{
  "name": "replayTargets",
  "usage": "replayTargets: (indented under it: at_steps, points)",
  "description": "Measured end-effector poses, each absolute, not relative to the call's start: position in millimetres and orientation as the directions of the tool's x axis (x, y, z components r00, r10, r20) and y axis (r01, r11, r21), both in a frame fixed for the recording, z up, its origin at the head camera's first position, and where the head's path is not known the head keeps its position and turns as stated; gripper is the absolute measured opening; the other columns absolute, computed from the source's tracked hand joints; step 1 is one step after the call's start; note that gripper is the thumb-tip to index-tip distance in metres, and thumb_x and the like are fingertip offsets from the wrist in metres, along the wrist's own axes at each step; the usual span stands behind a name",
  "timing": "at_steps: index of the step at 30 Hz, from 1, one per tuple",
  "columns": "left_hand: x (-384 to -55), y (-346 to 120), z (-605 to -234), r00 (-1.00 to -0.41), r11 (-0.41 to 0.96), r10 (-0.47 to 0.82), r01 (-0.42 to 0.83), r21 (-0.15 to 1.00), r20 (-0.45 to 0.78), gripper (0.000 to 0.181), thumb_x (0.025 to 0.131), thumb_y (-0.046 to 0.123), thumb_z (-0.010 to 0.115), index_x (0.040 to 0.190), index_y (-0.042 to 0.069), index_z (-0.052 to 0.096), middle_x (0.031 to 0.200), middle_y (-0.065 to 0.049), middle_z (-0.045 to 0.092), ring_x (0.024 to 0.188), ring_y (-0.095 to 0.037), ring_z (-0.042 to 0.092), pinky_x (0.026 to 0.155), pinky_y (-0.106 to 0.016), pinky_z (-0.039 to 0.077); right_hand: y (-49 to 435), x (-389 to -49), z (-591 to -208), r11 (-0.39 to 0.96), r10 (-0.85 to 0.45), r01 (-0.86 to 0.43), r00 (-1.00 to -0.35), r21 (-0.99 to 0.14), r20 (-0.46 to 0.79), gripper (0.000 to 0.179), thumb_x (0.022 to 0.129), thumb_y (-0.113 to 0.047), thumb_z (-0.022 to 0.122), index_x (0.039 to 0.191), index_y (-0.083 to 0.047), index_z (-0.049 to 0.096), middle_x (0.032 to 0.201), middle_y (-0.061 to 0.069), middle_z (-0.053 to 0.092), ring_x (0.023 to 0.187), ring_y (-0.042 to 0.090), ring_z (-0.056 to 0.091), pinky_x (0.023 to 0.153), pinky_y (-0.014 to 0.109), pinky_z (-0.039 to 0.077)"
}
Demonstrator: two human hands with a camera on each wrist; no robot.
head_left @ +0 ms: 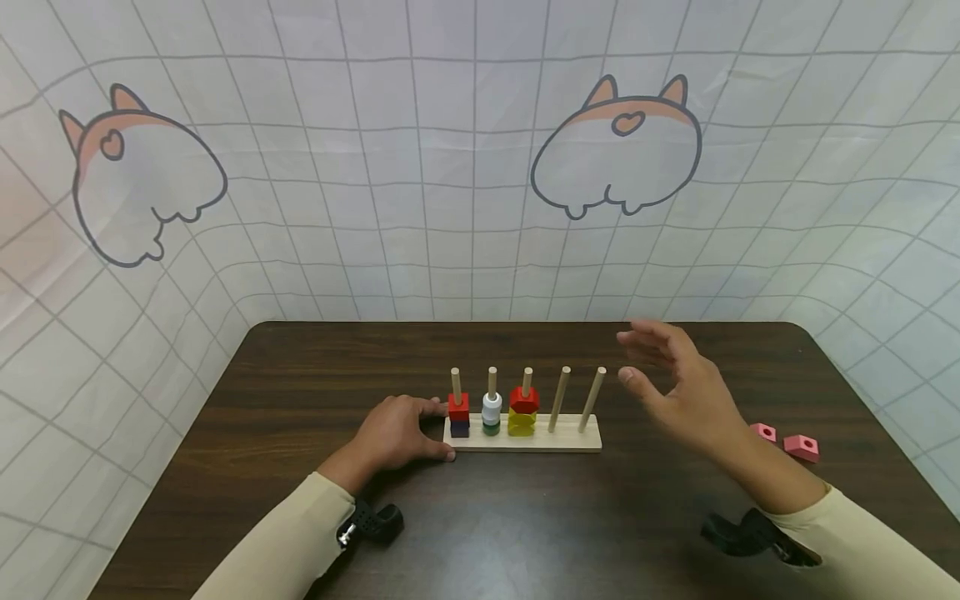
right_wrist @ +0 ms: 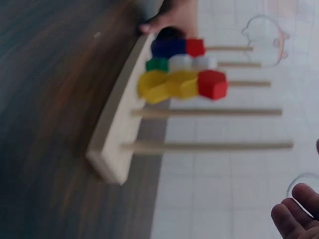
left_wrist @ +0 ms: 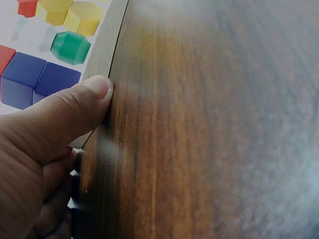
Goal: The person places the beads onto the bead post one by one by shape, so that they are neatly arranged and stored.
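Observation:
A pale wooden peg board (head_left: 525, 444) with several upright pegs stands on the dark table. My left hand (head_left: 395, 431) grips its left end, thumb (left_wrist: 94, 92) at the front edge and fingers behind. The leftmost peg carries dark blue blocks (left_wrist: 42, 77) under a red block (head_left: 458, 408). On the second peg, white beads (head_left: 491, 407) sit over a green bead (left_wrist: 71, 48). Yellow blocks (head_left: 521, 423) with a red one (head_left: 524, 400) on top fill the third. Bare are the two right pegs (head_left: 592, 398). My right hand (head_left: 690, 392) hovers to their right, fingers apart and holding nothing.
Two pink blocks (head_left: 802, 448) with holes lie on the table (head_left: 570, 533) at the right, one partly behind my right forearm. A white gridded curtain (head_left: 450, 208) with animal drawings hangs behind and at both sides.

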State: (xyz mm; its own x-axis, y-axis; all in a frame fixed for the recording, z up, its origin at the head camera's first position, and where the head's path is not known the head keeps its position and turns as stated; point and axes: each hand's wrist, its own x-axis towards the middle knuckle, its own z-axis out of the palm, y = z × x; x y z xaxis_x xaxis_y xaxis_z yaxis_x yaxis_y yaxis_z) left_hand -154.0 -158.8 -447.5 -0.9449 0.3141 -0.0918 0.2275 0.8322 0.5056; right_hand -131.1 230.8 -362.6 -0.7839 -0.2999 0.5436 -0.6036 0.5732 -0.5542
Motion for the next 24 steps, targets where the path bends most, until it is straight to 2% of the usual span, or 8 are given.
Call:
replayTargets:
  at_steps: [4,8,13,17,20,22,24]
  points:
    - [-154.2,-158.9,-447.5,-0.944,0.834,0.316,0.228,0.502,-0.095,0.068,0.069,0.047,0.094,0.128,0.019,0.075,0.137,-0.002,0.065,0.132,-0.036,0.055,0.106,-0.055,0.043,249.9,-130.9,-374.3,0.653,-0.294,-0.554,-0.814,-0.516,0.502,0.054,0.098,-0.010,0.070,0.147,-0.006,0.046,0.132,0.008,0.065,0.114,0.031,0.065,0.094,0.030,0.048]
    - [-154.4,-158.8,-447.1,-0.943,0.836,0.316,0.228,0.499,-0.099,0.068,0.069,0.047,0.094,0.128,0.019,0.074,0.137,-0.002,0.065,0.132,-0.036,0.055,0.106,-0.055,0.043,269.9,-129.6,-383.5,0.706,-0.320,-0.511,-0.848,-0.491,0.423,0.051,0.100,-0.018,0.068,0.145,-0.004,0.047,0.133,0.011,0.063,0.117,0.036,0.061,0.088,0.053,0.048]
    - [-153.9,-158.1,-445.9,-0.946,0.840,0.308,0.220,0.497,-0.103,0.068,0.070,0.047,0.094,0.128,0.020,0.074,0.138,-0.001,0.065,0.132,-0.037,0.054,0.106,-0.055,0.043,295.7,-129.4,-390.9,0.778,-0.337,-0.415,-0.909,-0.471,0.245,0.056,0.100,-0.032,0.069,0.144,-0.002,0.050,0.138,0.021,0.057,0.127,0.046,0.052,0.092,0.066,0.044]
    - [-153.7,-157.3,-445.5,-0.946,0.840,0.308,0.222,0.495,-0.100,0.067,0.070,0.047,0.094,0.128,0.020,0.075,0.138,-0.001,0.065,0.131,-0.036,0.055,0.106,-0.054,0.043,319.4,-131.3,-397.6,0.831,-0.331,-0.351,-0.935,-0.431,0.124,0.065,0.098,-0.039,0.071,0.144,0.002,0.051,0.142,0.029,0.051,0.130,0.053,0.044,0.097,0.071,0.039]
    - [-153.7,-156.9,-445.7,-0.946,0.840,0.309,0.223,0.494,-0.099,0.067,0.069,0.047,0.094,0.127,0.020,0.075,0.137,-0.002,0.065,0.131,-0.035,0.056,0.106,-0.054,0.043,337.4,-132.9,-404.8,0.855,-0.340,-0.354,-0.935,-0.380,0.106,0.069,0.094,-0.038,0.076,0.142,0.005,0.052,0.139,0.032,0.053,0.127,0.054,0.047,0.095,0.070,0.040]
    - [-153.6,-156.8,-445.7,-0.946,0.842,0.307,0.220,0.493,-0.101,0.067,0.069,0.046,0.094,0.127,0.019,0.075,0.137,-0.002,0.065,0.131,-0.035,0.055,0.106,-0.055,0.042,348.5,-132.9,-408.8,0.865,-0.344,-0.354,-0.934,-0.355,0.094,0.070,0.093,-0.038,0.078,0.141,0.006,0.053,0.136,0.034,0.053,0.113,0.049,0.058,0.089,0.063,0.049]
    - [-153.4,-157.0,-445.7,-0.947,0.844,0.305,0.217,0.491,-0.104,0.067,0.069,0.047,0.094,0.127,0.019,0.075,0.137,-0.002,0.065,0.131,-0.036,0.055,0.107,-0.055,0.042,358.3,-131.5,-411.7,0.874,-0.346,-0.353,-0.935,-0.333,0.081,0.070,0.092,-0.038,0.079,0.139,0.007,0.054,0.134,0.035,0.054,0.100,0.041,0.066,0.083,0.059,0.053]
